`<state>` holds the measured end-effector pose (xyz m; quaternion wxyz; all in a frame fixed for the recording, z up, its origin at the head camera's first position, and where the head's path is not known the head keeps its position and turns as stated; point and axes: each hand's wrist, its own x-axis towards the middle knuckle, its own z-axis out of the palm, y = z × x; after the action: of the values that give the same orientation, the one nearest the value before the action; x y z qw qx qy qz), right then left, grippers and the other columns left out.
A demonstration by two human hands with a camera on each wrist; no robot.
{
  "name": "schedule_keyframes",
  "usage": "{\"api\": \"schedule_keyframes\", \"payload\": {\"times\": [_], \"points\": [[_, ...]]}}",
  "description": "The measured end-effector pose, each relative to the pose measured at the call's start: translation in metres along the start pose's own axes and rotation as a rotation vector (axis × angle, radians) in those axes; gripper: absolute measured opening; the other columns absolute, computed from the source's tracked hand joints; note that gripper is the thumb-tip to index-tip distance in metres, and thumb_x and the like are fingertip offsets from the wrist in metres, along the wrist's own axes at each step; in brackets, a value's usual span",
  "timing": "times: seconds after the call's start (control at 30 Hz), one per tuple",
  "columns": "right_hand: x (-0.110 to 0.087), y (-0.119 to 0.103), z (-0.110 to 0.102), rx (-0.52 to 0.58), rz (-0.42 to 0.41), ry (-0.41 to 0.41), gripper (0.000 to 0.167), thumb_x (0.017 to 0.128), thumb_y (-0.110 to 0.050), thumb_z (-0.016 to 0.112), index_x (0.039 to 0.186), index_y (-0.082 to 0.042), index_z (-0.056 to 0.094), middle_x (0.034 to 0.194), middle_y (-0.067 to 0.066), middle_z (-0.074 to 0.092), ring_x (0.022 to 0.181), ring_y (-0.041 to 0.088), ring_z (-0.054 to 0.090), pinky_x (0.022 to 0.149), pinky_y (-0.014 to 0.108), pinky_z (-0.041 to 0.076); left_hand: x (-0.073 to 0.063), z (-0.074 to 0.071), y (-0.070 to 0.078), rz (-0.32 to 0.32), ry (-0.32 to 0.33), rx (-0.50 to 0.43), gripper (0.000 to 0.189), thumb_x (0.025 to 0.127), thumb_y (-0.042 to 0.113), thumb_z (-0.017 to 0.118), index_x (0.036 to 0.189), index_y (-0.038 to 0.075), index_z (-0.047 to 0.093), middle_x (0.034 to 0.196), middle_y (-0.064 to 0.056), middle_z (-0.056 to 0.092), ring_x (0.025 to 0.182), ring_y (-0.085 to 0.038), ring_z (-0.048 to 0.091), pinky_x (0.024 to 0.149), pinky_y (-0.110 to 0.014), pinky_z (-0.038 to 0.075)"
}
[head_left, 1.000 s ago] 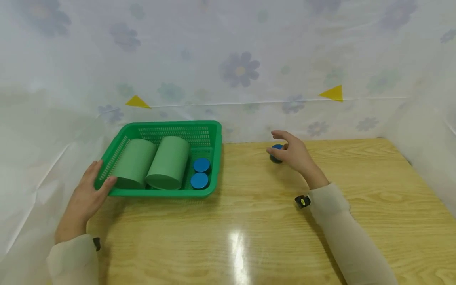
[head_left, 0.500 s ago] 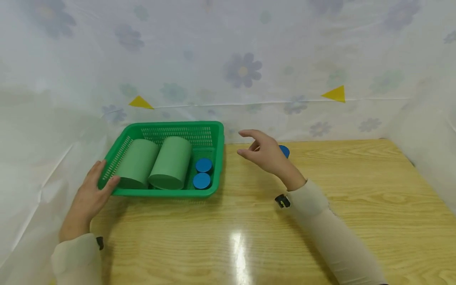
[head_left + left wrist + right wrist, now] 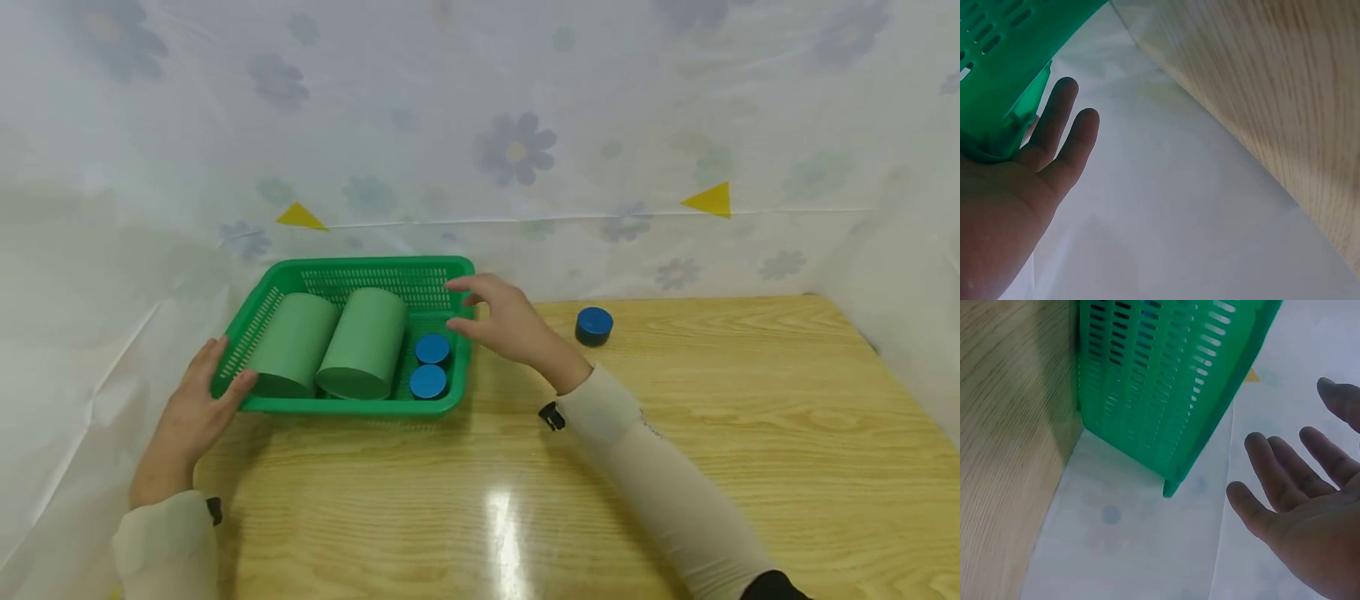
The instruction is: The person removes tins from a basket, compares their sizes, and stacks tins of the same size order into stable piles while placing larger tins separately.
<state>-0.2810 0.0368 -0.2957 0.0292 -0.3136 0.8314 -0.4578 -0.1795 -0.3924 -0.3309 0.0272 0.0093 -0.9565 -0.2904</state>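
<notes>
The green plastic basket (image 3: 352,407) sits at the back left of the table. My left hand (image 3: 187,417) grips its near left corner, thumb over the front rim and fingers along the left side; in the left wrist view two fingers stretch out past the green wall. Inside lie two pale green cylinders (image 3: 294,342) on their sides and two blue-topped round pieces (image 3: 428,382) at the right end. My right hand (image 3: 506,321), holding nothing, hovers by the basket's right rim with fingers spread and slightly bent. A third blue-topped round piece (image 3: 594,325) stands on the table to its right.
The wood-grain table (image 3: 675,467) reaches a white flowered sheet (image 3: 517,75) at the back and sides. Two yellow triangles (image 3: 708,201) are fixed on the back sheet.
My right hand has moved left from the lone blue-topped piece to the basket's right rim, leaving that piece on the table. The left hand stays at the basket corner.
</notes>
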Motion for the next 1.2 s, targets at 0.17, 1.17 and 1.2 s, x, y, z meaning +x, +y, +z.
{"api": "schedule_keyframes", "payload": {"times": [0.17, 1.17, 1.2], "points": [[0.019, 0.0, 0.013, -0.066, -0.019, -0.12, 0.054, 0.098, -0.019, 0.069, 0.148, -0.011, 0.051, 0.148, 0.006, 0.049, 0.124, 0.024, 0.055, 0.097, 0.04, 0.05, 0.0, 0.001, -0.001, -0.002, -0.001, 0.002, 0.076, 0.108, 0.047, 0.04, 0.164, 0.012, 0.001, 0.167, -0.022, -0.005, 0.144, -0.06, 0.003, 0.103, -0.081, 0.013], [0.073, -0.011, 0.061, -0.765, 0.22, -0.607, 0.063, 0.103, -0.009, 0.052, 0.16, -0.029, 0.034, 0.157, -0.005, 0.043, 0.145, 0.017, 0.035, 0.121, 0.056, 0.001, 0.001, 0.0, -0.002, 0.003, 0.001, 0.007, 0.078, 0.107, 0.047, 0.043, 0.164, 0.013, 0.002, 0.166, -0.024, -0.003, 0.143, -0.061, 0.006, 0.102, -0.081, 0.015], [0.073, -0.011, 0.062, -0.785, 0.211, -0.598, 0.062, 0.102, -0.01, 0.053, 0.159, -0.028, 0.035, 0.155, -0.004, 0.044, 0.144, 0.017, 0.037, 0.12, 0.057, 0.003, 0.001, -0.001, -0.001, 0.004, 0.002, 0.005, 0.078, 0.107, 0.047, 0.043, 0.164, 0.013, 0.002, 0.166, -0.024, -0.002, 0.143, -0.061, 0.006, 0.102, -0.081, 0.015]]}}
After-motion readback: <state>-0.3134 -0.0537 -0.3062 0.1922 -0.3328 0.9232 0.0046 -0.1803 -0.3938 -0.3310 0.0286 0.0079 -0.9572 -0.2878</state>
